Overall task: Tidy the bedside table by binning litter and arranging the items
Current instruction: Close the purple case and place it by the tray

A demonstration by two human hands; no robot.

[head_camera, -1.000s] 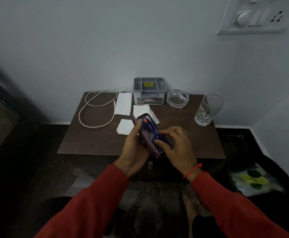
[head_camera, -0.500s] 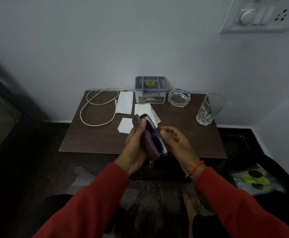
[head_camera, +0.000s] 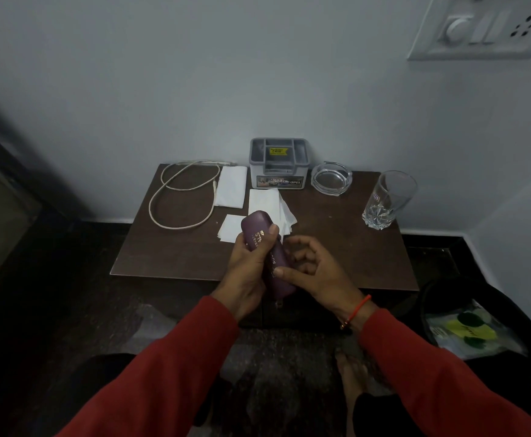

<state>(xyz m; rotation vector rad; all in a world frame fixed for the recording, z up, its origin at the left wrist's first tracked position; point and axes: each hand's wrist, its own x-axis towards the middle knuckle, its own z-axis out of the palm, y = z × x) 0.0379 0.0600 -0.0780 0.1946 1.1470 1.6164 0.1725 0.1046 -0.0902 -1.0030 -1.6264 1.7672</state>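
A purple glasses case [head_camera: 259, 236] is closed and held above the front of the brown bedside table [head_camera: 175, 250]. My left hand [head_camera: 246, 269] wraps around its left side, thumb across the lid. My right hand [head_camera: 316, 272] touches the case's lower right edge with thumb and fingers. On the table lie white paper pieces [head_camera: 231, 190], a second sheet [head_camera: 265, 201] and a third [head_camera: 230, 228], a looped white cable [head_camera: 182, 197], a grey organiser box [head_camera: 278, 164], a glass ashtray [head_camera: 331, 179] and a drinking glass [head_camera: 388, 200].
A black bin [head_camera: 485, 316] with plastic wrappers inside stands on the floor at the right. A wall stands directly behind the table. A switch panel [head_camera: 481, 25] is on the wall at upper right. A bare foot [head_camera: 352, 376] is below the table's front edge.
The case was open with a dark blue inside showing; now its lid is closed. My right hand has moved from inside the case to its outer edge.
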